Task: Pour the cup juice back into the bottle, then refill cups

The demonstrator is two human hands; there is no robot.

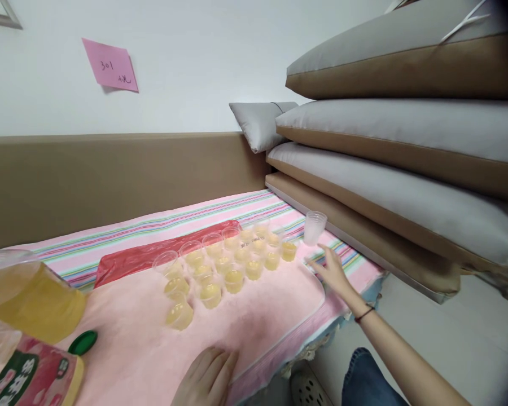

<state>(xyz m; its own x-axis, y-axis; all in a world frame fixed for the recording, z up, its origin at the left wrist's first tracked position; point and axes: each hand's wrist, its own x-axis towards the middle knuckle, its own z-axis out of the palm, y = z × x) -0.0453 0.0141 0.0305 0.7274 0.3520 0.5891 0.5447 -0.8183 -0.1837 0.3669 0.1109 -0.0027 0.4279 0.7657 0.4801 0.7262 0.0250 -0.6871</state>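
My right hand (332, 270) reaches toward a stack of clear plastic cups (314, 228) at the right side of the cloth; its fingers are apart and nothing is in them. My left hand (209, 375) rests on the pink cloth (152, 344) near the front edge, its fingers lying flat and close together. Between and beyond the hands stand several clear cups with yellow liquid, in rows; a near one (180, 314) is at the left front, another (288, 251) at the right end.
At the left are a large container of yellow liquid (34, 299), a red-labelled jug (34, 372) and a green cap (83, 342). Red plastic (131, 262) lies behind the cups. Stacked grey-brown cushions (389, 129) rise at the right.
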